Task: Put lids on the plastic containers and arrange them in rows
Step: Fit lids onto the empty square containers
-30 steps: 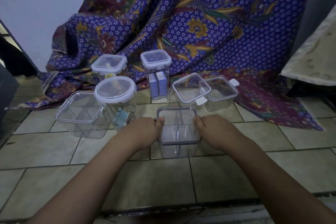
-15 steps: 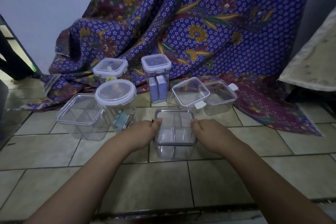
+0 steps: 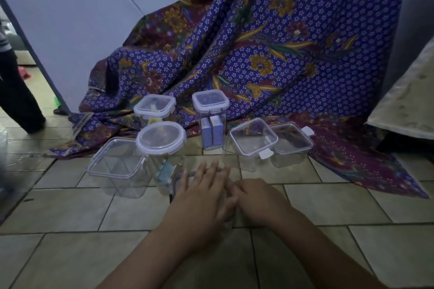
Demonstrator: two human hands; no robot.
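Observation:
A clear square container [image 3: 179, 183] stands on the tiled floor in front of me, mostly hidden under my hands. My left hand [image 3: 204, 192] lies flat on its top, fingers spread and pointing away from me. My right hand [image 3: 256, 199] is curled against the container's right side, touching my left fingers. Behind stand other clear containers: a round-lidded jar [image 3: 162, 138], a square box with a lid resting on it [image 3: 117, 162], a lidded square one [image 3: 155, 105], a tall lidded one with blue packs [image 3: 210, 101], one with a tilted lid [image 3: 253, 139] and one more [image 3: 293, 141] to its right.
A purple patterned cloth [image 3: 270, 54] drapes down the wall and onto the floor behind the containers. A person's dark-clothed leg [image 3: 16, 101] stands at the far left by a doorway. A pale mattress edge [image 3: 404, 105] juts in at the right.
My left hand left the container's side and now lies flat on its top. My right hand moved inward against it. The view tilted upward.

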